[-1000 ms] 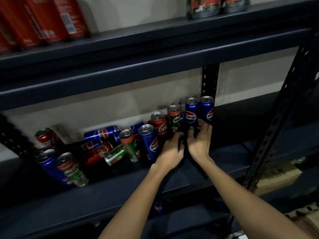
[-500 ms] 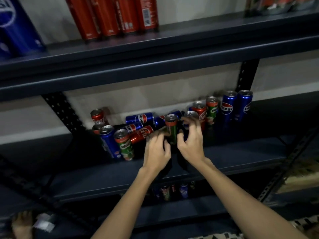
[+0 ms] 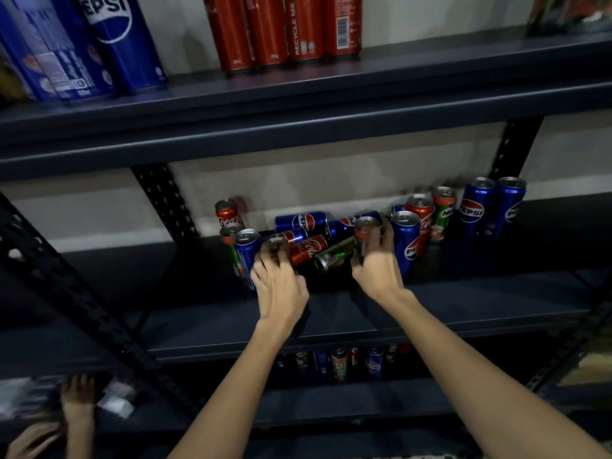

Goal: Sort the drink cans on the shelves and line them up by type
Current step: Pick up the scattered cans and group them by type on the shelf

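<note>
Here both hands are in among the jumbled cans on the middle shelf (image 3: 463, 313). The left hand (image 3: 281, 289) has its fingers curled round an upright can (image 3: 276, 246) whose silver top shows just above the fingertips; its label is hidden. The right hand (image 3: 377, 270) grips another upright can (image 3: 367, 226) with a red rim, thumb and fingers wrapped round its sides. Between the two hands several cans lie on their sides: a red Coca-Cola can (image 3: 308, 250), a green can (image 3: 334, 256), and blue Pepsi cans (image 3: 301, 221) behind them towards the back wall. Just right of the right hand a blue Pepsi can (image 3: 405, 240) stands upright, with a red can (image 3: 420, 217) and a green Milo can (image 3: 443, 210) behind it. Nearer the right upright post two blue Pepsi cans (image 3: 477, 207) stand side by side. On the upper shelf (image 3: 430, 77) blue Pepsi cans (image 3: 116, 41) stand at the left and red cans (image 3: 284, 28) in a row towards the middle.
</note>
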